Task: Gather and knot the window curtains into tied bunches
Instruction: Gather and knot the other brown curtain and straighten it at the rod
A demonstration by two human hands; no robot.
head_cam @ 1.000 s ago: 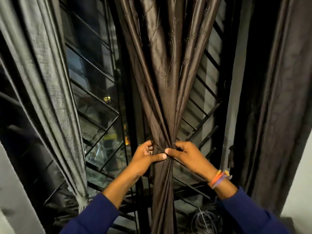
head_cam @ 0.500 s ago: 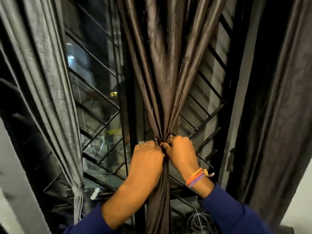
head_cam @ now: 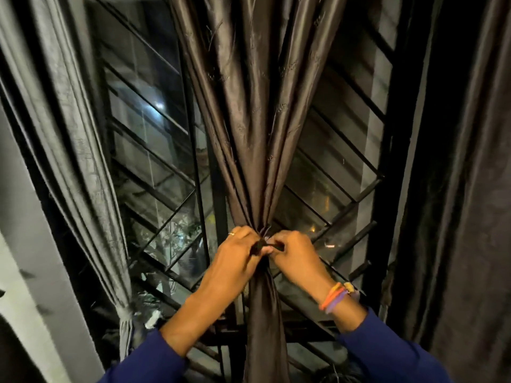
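Both hands shifted apart on brown curtain (head_cam: 257, 139), left hand (head_cam: 235, 261) and right hand (head_cam: 297, 258) grip dark tie (head_cam: 265, 246), window grille (head_cam: 331, 205) close behind

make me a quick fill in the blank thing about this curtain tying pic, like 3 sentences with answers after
1. The left hand and right hand meet at the pinched waist of the ____ curtain.
2. The orange and purple bands sit on the ____ wrist.
3. The grey curtain at the window's left side is already ____ near its bottom.

Missing words: brown; right; tied
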